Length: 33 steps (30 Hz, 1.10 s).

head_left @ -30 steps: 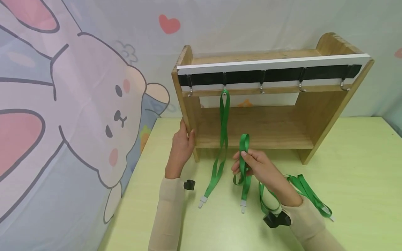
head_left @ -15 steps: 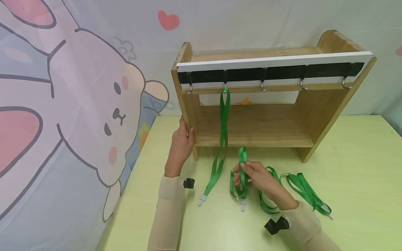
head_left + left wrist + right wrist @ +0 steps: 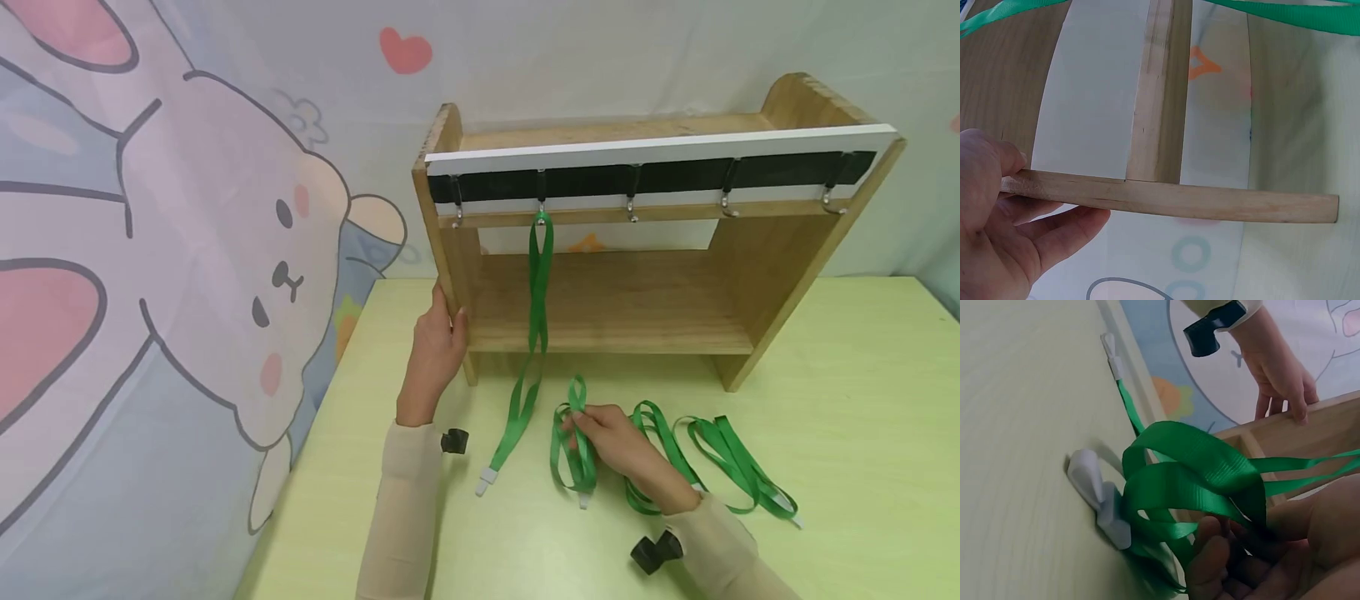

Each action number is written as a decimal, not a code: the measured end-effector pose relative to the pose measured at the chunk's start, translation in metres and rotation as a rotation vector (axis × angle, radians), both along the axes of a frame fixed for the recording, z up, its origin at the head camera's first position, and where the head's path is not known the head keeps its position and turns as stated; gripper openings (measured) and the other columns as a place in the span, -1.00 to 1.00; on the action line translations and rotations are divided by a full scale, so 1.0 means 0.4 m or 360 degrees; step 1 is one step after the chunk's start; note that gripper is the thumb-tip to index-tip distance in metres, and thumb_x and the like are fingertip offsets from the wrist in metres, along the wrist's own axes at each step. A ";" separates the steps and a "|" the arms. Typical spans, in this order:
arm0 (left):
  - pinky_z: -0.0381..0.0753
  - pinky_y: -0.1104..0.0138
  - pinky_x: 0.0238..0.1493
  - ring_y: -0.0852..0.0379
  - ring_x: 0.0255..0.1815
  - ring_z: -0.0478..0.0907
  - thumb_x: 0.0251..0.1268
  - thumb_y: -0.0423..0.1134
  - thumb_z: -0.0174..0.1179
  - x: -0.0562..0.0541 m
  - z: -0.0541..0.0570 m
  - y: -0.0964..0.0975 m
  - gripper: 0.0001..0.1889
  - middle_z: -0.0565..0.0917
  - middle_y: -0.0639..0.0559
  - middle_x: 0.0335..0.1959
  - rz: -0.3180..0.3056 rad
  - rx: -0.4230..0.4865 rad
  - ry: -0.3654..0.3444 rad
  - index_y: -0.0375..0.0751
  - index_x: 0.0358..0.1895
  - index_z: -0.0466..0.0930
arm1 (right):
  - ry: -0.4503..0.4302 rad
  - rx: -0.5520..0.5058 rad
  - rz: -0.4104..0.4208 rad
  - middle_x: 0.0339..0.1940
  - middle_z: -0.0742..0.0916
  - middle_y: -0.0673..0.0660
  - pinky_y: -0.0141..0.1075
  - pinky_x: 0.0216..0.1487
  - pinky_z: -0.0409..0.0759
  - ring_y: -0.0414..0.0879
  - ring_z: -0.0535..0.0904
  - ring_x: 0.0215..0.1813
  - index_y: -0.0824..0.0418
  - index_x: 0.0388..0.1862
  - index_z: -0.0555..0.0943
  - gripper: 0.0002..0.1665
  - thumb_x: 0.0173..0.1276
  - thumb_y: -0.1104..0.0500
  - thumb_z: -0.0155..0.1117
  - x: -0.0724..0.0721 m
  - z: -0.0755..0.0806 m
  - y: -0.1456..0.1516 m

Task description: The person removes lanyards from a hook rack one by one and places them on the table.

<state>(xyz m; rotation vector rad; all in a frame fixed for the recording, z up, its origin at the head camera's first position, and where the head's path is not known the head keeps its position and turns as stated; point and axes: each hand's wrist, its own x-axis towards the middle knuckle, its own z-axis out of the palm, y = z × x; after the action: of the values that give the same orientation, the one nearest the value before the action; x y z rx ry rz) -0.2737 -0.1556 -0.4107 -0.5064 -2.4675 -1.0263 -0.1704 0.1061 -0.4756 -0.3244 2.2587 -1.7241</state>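
My left hand (image 3: pixel 437 350) grips the left side panel of a small wooden shelf (image 3: pixel 615 337), thumb on the inner face and fingers outside, as the left wrist view (image 3: pixel 997 219) also shows. With thumb and fingers my right hand (image 3: pixel 618 437) pinches a looped green lanyard (image 3: pixel 576 467) low over the table. In the right wrist view its ribbon (image 3: pixel 1191 450) bunches in wide loops, and a white plastic clip (image 3: pixel 1097 494) lies at the tabletop. Another green lanyard (image 3: pixel 538 292) hangs from the second hook from the left, its white clip (image 3: pixel 487 479) lower down in front.
Two more green lanyards, a nearer one (image 3: pixel 660 442) and a farther one (image 3: pixel 742 467), lie on the pale yellow table (image 3: pixel 862 400) right of my right hand. Several metal hooks (image 3: pixel 632 208) line a black strip across the shelf's front. A cartoon-printed cloth (image 3: pixel 225 250) stands behind and left.
My right hand has come down and toward me with its lanyard, from before the lower shelf board to near the tabletop. My left hand keeps its grip on the side panel.
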 end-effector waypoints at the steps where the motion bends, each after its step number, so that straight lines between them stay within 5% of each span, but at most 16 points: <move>1: 0.69 -0.07 -0.10 -0.35 0.03 0.65 0.58 -0.37 -0.02 0.000 0.000 0.000 -0.46 0.56 -0.54 0.13 -0.0002 0.0001 0.0005 -0.46 0.48 0.05 | 0.0022 0.0031 -0.0014 -0.40 0.72 0.18 -0.34 -0.40 0.52 -0.11 0.56 -0.41 0.55 -0.06 0.64 -0.61 0.65 0.27 -0.06 -0.002 -0.003 0.000; 5: 0.69 -0.07 -0.09 -0.35 0.05 0.64 0.58 -0.37 -0.02 0.001 0.000 0.001 -0.46 0.55 -0.54 0.14 -0.0009 0.0010 0.0006 -0.46 0.48 0.05 | 0.0142 0.0159 -0.0065 -0.52 0.66 0.10 -0.36 -0.49 0.36 -0.20 0.36 -0.54 0.49 -0.15 0.70 -0.65 0.61 0.28 0.02 -0.006 -0.019 0.000; 7: 0.69 -0.07 -0.08 -0.35 0.07 0.63 0.59 -0.37 -0.03 0.002 0.000 0.002 -0.45 0.55 -0.54 0.15 -0.0011 0.0017 -0.0003 -0.45 0.49 0.04 | 0.0194 0.0232 -0.0091 -0.64 0.54 0.02 -0.36 -0.51 0.29 -0.21 0.25 -0.60 0.43 -0.36 0.67 -0.63 0.60 0.26 0.06 -0.007 -0.025 -0.001; 11: 0.69 -0.07 -0.07 -0.34 0.09 0.63 0.59 -0.36 -0.02 0.006 0.001 0.003 -0.44 0.54 -0.52 0.18 -0.0003 0.0019 -0.0024 -0.42 0.51 0.02 | 0.0274 0.0446 -0.0156 -0.74 0.28 -0.07 -0.36 -0.56 0.21 -0.22 0.13 -0.67 0.17 -0.69 0.37 -0.49 0.55 0.23 0.16 -0.007 -0.030 -0.005; 15: 0.69 -0.06 -0.07 -0.33 0.09 0.63 0.58 -0.37 -0.02 0.006 0.003 0.002 -0.44 0.54 -0.51 0.19 0.0006 0.0013 -0.0015 -0.43 0.50 0.03 | 0.0320 0.0596 -0.0204 -0.77 0.24 -0.09 -0.39 -0.60 0.17 -0.22 0.12 -0.70 0.07 -0.73 0.26 -0.42 0.50 0.20 0.24 -0.001 -0.017 -0.008; 27: 0.69 -0.07 -0.08 -0.33 0.08 0.63 0.58 -0.36 -0.02 0.003 -0.001 -0.002 -0.45 0.54 -0.51 0.18 0.0008 0.0015 -0.0025 -0.42 0.50 0.04 | 0.0397 0.0862 -0.0252 -0.79 0.36 -0.08 -0.37 -0.64 0.19 -0.21 0.26 -0.71 0.17 -0.64 0.58 -0.55 0.51 0.10 0.20 -0.018 0.044 0.015; 33: 0.69 -0.07 -0.09 -0.35 0.08 0.63 0.57 -0.36 0.00 0.002 -0.002 -0.001 -0.43 0.55 -0.53 0.15 0.0009 0.0015 0.0004 -0.42 0.51 0.04 | 0.0429 0.0843 -0.0269 -0.59 0.61 0.02 -0.27 -0.56 0.36 -0.13 0.41 -0.58 0.33 -0.26 0.74 -0.66 0.52 0.09 0.18 -0.038 0.087 0.032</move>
<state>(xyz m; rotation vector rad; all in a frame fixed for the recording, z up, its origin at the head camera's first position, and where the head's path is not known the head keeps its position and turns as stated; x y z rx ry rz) -0.2730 -0.1562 -0.4114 -0.4976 -2.4595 -1.0339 -0.1855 0.1190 -0.4406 -0.2640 2.8989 -1.1294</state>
